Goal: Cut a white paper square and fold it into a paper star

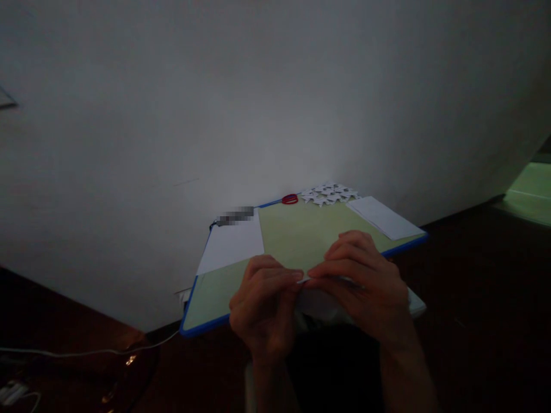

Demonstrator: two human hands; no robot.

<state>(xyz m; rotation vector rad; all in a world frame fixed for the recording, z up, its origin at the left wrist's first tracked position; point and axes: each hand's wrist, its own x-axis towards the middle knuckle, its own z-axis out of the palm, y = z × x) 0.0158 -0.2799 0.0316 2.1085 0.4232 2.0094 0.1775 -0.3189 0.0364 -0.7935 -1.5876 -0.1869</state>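
Observation:
Above the near edge of a small table, my left hand (264,301) and my right hand (368,281) are close together, fingers bent and fingertips almost touching. Between their pinched fingertips is a piece of white paper (305,280), mostly covered by the fingers. Only a thin edge of it shows, so its shape is hard to make out. A pale area (321,303) lies below the fingers, and I cannot tell whether it is the same paper.
The pale green tabletop (297,235) has a blue rim. A white sheet (235,244) lies left and a paper stack (387,218) right. At the back are red-handled scissors (290,199) and several folded white paper pieces (329,194). A wall stands behind; a white cable (99,353) runs at left.

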